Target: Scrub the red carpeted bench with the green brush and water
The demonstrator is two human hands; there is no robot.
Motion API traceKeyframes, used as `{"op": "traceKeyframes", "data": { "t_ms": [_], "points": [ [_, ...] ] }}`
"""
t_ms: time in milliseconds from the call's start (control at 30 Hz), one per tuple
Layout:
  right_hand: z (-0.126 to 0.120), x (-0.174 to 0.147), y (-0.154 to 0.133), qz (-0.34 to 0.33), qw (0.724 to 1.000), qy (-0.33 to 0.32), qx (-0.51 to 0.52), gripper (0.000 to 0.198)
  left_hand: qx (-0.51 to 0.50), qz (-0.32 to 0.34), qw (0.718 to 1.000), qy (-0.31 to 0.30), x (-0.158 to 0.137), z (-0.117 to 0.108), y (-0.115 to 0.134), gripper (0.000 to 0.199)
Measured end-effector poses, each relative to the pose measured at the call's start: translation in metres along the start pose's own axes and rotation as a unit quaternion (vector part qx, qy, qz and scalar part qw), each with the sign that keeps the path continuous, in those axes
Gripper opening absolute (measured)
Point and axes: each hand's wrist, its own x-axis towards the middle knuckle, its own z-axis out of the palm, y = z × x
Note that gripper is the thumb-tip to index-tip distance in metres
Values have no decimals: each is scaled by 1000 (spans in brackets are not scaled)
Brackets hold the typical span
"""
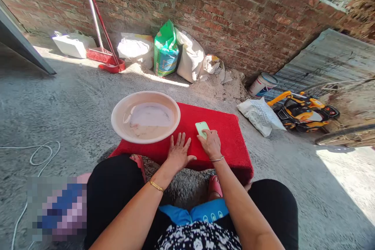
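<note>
A thick red cloth point(216, 119) is spread over a low support in front of me. My left hand point(178, 154) lies flat on its near edge, fingers spread, just right of the basin. In my right hand point(211, 143) is a flat, pale green oblong point(202, 126) with rounded corners, pressed against the cloth; its underside is hidden, so I cannot tell its kind. A wide, pale plastic basin point(117, 121) stands on the cloth's left part, holding cloudy water point(150, 115).
Against the brick wall lean a broom and red dustpan point(113, 66), a green bag point(165, 50) and white sacks point(190, 56). To the right are a paint bucket point(262, 85) and a yellow-black toy digger point(307, 111). A pale cable point(43, 147) lies at left.
</note>
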Motion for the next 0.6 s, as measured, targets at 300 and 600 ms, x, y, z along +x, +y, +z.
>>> {"op": "traceKeyframes", "data": {
  "t_ms": [300,600],
  "points": [
    [-11,3,53,87,995,-13,-41,44,-16,-9,1000,20,6,7,-4,79],
    [-9,11,26,61,998,-3,-25,42,-11,-8,1000,17,8,11,-6,79]
  ]
}}
